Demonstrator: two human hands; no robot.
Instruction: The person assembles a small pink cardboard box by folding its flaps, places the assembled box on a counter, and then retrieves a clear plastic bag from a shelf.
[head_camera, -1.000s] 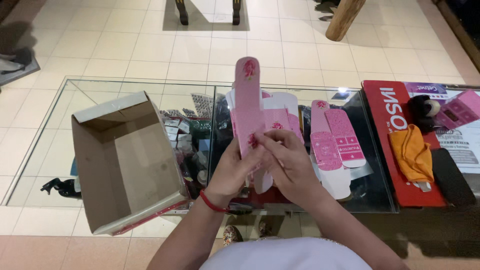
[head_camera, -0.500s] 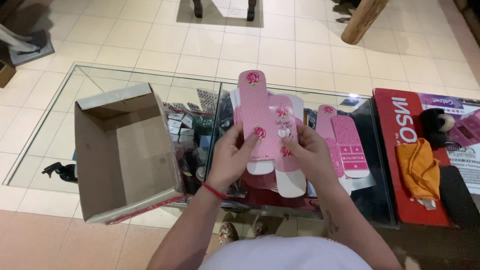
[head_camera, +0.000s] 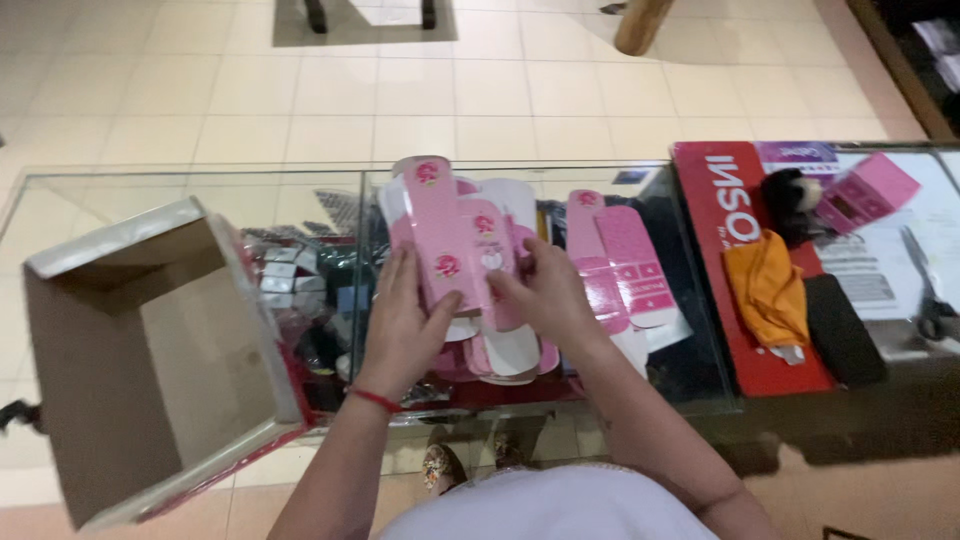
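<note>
Both hands, left and right, grip a flat pink printed carton; white underside showing.

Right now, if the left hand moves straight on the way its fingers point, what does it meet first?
The left hand points away from the body, with its fingers on the pink flat carton that both hands hold. Going straight on, it would probably slide along that carton first; beyond lies the glass counter. Depth is unclear.
</note>
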